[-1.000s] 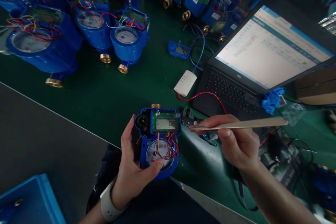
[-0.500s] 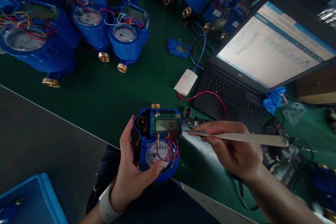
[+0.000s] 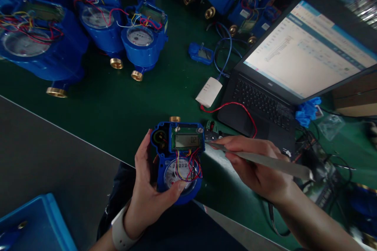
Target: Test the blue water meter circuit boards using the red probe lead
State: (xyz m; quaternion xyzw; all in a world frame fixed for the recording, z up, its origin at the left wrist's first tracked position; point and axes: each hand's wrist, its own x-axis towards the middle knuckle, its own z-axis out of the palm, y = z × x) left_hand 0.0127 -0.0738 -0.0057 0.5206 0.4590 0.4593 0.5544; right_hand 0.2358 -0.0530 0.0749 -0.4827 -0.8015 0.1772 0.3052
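A blue water meter (image 3: pixel 179 194) with an exposed circuit board and lit LCD (image 3: pixel 186 141) is gripped by my left hand (image 3: pixel 150 196), its thumb over the round dial (image 3: pixel 179 170). Loose red, yellow and black wires cross that dial. My right hand (image 3: pixel 262 168) is closed around metal tweezers (image 3: pixel 265 159), their tip at the right edge of the meter's display housing. Whether the tip touches the board cannot be made out. Just behind the tip lies a dark tool or connector (image 3: pixel 213 133), partly hidden by my fingers.
A laptop (image 3: pixel 256 102) stands at the right, with a white box (image 3: pixel 209 92) on red and blue cables beside it. Several blue meters (image 3: pixel 144 47) occupy the back left, more (image 3: pixel 220 0) the back. A blue cover (image 3: pixel 200 53) lies mid-table; a blue tray (image 3: pixel 44 219) is lower left.
The tweezers' rear end has swung down and toward me, while their tip stays near the meter's right edge. The white box's red light is no longer lit. My left hand is nearly still.
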